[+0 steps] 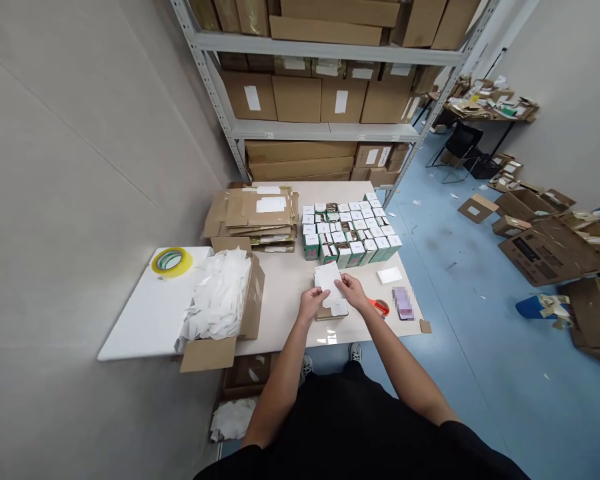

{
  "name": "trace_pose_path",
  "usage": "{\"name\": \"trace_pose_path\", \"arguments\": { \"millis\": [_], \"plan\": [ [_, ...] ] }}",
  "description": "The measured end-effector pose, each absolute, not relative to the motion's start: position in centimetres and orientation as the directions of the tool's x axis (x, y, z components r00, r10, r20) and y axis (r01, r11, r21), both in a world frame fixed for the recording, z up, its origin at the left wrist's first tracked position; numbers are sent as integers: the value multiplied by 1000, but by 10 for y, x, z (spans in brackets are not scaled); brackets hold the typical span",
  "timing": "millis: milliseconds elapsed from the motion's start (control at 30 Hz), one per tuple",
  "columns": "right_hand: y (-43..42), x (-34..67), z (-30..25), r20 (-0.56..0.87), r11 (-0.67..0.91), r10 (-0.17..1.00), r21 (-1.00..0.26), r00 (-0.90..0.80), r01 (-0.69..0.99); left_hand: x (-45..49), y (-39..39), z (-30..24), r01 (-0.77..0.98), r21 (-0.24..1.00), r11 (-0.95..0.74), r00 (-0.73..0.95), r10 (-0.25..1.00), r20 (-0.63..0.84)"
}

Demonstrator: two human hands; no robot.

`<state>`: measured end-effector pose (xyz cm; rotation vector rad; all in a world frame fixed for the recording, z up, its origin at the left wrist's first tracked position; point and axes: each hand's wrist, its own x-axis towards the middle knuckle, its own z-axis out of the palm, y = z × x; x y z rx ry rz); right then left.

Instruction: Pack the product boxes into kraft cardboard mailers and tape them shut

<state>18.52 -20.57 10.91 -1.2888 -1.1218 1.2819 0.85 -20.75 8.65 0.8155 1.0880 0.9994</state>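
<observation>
Both grips are closed: the left hand point(311, 305) and the right hand point(353, 292) pinch a white paper sheet point(327, 280) near its lower edges, holding it just above a small carton point(333, 313) on the desk point(285, 320). (A light, even pinch from both sides should keep thin paper from creasing.) Just to the right lies a red tape dispenser point(379, 307), near a blurred purple card point(403, 303); farther ahead stand rows of white-topped green boxes point(353, 233).

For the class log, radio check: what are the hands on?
Left hand, right hand: both holding white paper sheet. Small brown cardboard box below. Red tape dispenser beside right hand.
</observation>
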Motion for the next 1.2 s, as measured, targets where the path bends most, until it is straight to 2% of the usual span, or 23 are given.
{"name": "trace_pose_path", "arguments": {
  "millis": [233,567,1200],
  "plan": [
    [-226,171,115,-262,-257,962,-964,77,-65,-19,-199,104,-213,958,191,-19,980,-199],
    [-238,177,128,-200,-189,976,-974,85,-125,-5,-201,127,-142,982,128,-85,986,-141],
    [-234,192,136,-188,-182,982,-974,34,-131,4,-210,129,-119,986,115,-112,985,-129]
  ]
}}
